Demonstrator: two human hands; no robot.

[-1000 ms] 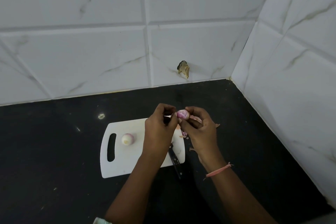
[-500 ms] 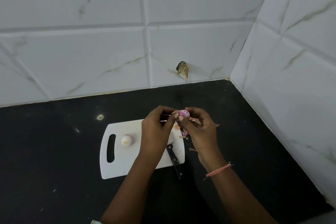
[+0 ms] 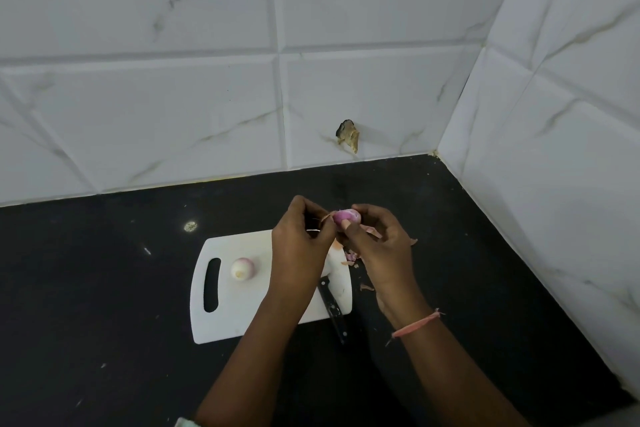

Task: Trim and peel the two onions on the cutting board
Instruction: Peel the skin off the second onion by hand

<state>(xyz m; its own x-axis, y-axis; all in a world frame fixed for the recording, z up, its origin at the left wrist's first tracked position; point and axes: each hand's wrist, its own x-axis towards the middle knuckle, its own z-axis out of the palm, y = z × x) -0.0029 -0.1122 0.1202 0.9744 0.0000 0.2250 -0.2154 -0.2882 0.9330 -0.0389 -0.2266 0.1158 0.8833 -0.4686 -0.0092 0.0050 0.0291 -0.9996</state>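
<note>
left hand (image 3: 300,240): raised above the far edge of the cutting board (image 3: 242,315), back of hand toward camera, fingers curled, tips pinching a strip of papery skin (image 3: 325,218) at the left side of the held onion (image 3: 346,217)
right hand (image 3: 382,246): raised level with the left, fingers curled round the held onion from the right, thumb tip pressed against its near side; pink thread band (image 3: 415,324) on the wrist
forearms: both enter from the bottom edge, converge toward the onion; left forearm crosses over the board's right half
held onion: pink-purple, glossy, partly stripped, up in the air between both sets of fingertips, over the board's far right corner
second onion (image 3: 242,269): pale, peeled-looking, resting on the board just right of the handle slot, well apart from both hands
cutting board: white, flat on the black desk (image 3: 104,305), handle slot to the left
knife (image 3: 334,310): black handle lying over the board's near right edge, blade mostly hidden under the left wrist
peel scraps (image 3: 351,256): small pink bits on the board's right edge and on the desk just beside it, below the right hand
wall (image 3: 173,97): white marbled tile, chipped hole (image 3: 348,135) low near the corner
</note>
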